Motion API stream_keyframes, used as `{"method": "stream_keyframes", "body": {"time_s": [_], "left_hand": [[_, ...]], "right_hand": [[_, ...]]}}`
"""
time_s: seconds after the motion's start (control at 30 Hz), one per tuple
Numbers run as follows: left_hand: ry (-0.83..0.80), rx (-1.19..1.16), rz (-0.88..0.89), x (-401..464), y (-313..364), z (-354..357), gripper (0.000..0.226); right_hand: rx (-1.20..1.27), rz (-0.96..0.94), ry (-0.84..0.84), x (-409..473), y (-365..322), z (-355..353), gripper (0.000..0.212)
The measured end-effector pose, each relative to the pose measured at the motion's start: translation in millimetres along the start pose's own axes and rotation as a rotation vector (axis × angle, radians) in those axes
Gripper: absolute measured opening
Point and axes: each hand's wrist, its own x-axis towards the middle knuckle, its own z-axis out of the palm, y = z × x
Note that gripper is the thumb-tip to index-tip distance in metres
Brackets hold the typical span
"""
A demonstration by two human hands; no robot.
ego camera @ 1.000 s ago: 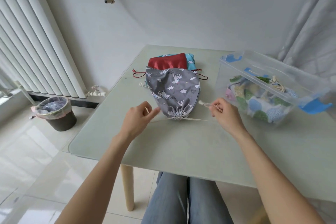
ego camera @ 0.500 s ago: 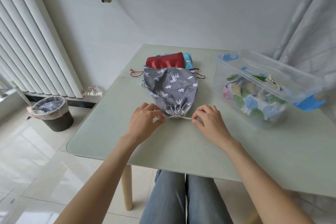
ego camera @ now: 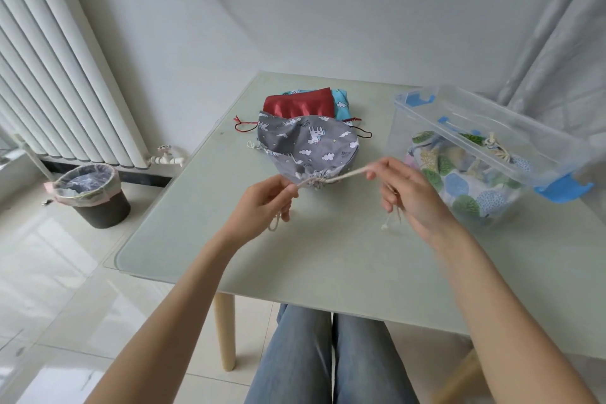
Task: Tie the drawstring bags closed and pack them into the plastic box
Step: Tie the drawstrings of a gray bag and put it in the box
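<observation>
Here the grey drawstring bag [ego camera: 308, 147] lies on the pale green surface [ego camera: 328, 256] just beyond both hands, its gathered mouth turned toward the person. The left hand [ego camera: 262, 203] pinches one end of the cream cord [ego camera: 344, 176] at about eight o'clock from the mouth, fingers curled, with a short loop of cord hanging below them. The right hand [ego camera: 410, 193], at about four o'clock from the mouth, pinches the other end with thumb and forefinger, and a knotted tail dangles under its palm. The cord runs taut between the two hands across the puckered opening. Behind the grey bag, at twelve o'clock, a red bag [ego camera: 298, 103] lies on a blue bag [ego camera: 341, 105]. At three o'clock from the grey bag stands the clear plastic box [ego camera: 492, 128], holding a bag printed with green and blue trees [ego camera: 465, 187]. A lined waste bin [ego camera: 90, 195] stands on the floor at nine o'clock.
</observation>
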Motion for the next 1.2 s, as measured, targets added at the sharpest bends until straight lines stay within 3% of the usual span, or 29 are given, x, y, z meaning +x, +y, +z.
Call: {"method": "stream_keyframes", "body": {"time_s": [0.1, 0.2, 0.3, 0.43, 0.63, 0.83, 0.93, 1.2], "left_hand": [[-0.037, -0.051, -0.001, -1.2, 13.0, 2.1, 0.022], [-0.097, -0.018, 0.059, -5.3, 23.4, -1.8, 0.019], [-0.165, 0.038, 0.084, -11.5, 34.6, -10.6, 0.014], [-0.174, 0.047, 0.164, -19.1, 44.9, -23.5, 0.018], [-0.138, 0.043, 0.184, -7.7, 46.7, -28.3, 0.019], [-0.214, 0.082, 0.161, 8.2, 46.6, -30.9, 0.036], [-0.198, 0.19, 0.196, 18.5, 39.0, -31.4, 0.041], [-0.221, 0.446, 0.223, 41.0, 30.5, -23.4, 0.054]], "right_hand": [[0.308, 0.0, -0.082, 10.7, -8.7, 15.2, 0.016], [0.358, -0.04, -0.115, 24.5, -7.0, 26.9, 0.015], [0.279, -0.076, -0.09, 36.4, -2.9, 35.1, 0.024], [-0.06, -0.154, -0.09, 44.3, 2.0, 45.4, 0.028], [-0.518, -0.201, -0.169, 45.6, 8.0, 49.2, 0.016], [-0.599, -0.127, -0.152, 49.1, 11.6, 48.2, 0.022], [-0.62, -0.108, -0.182, 49.8, 15.8, 47.5, 0.014], [-0.298, -0.064, -0.123, 49.9, 26.8, 53.4, 0.01]]}}
